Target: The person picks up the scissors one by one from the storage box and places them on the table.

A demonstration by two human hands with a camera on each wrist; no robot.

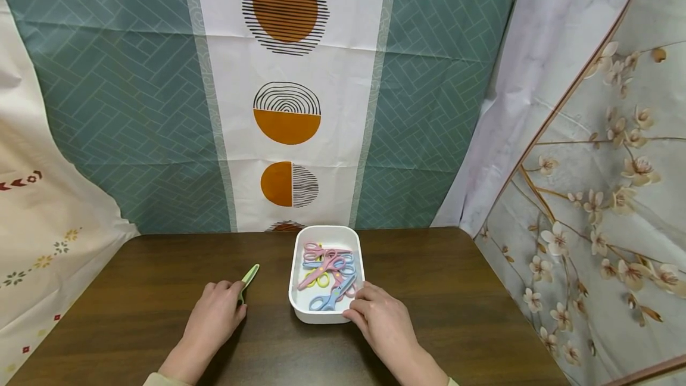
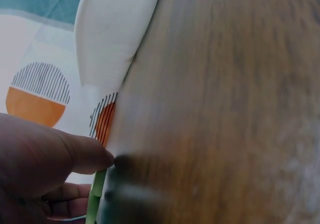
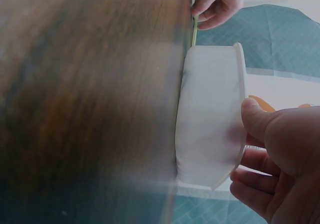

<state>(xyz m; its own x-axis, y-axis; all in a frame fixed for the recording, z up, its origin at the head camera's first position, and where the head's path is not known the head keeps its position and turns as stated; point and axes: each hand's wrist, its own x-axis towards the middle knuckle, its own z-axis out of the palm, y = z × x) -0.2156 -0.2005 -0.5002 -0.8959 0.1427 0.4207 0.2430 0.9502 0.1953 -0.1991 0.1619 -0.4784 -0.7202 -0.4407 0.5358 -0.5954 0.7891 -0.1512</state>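
Observation:
My left hand (image 1: 215,313) pinches green scissors (image 1: 249,275) low over the table, left of a white plastic bin (image 1: 320,317). The scissors' blade end points away to the upper right, and the handle is partly hidden by the hand. In the left wrist view, the thumb presses on the green handle (image 2: 95,196). My right hand (image 1: 384,321) grips the bin at its near right corner, with the thumb at the front rim and the other fingers along the right side. Pink scissors (image 1: 328,264), blue scissors (image 1: 333,296) and yellow scissors (image 1: 323,280) lie piled inside the bin.
The bin stands on a dark brown wooden table (image 1: 423,273), close to its far edge. A teal and white patterned curtain (image 1: 429,106) hangs right behind the table. Flowered cloth (image 1: 600,207) hangs on the right, and cream cloth (image 1: 43,213) on the left.

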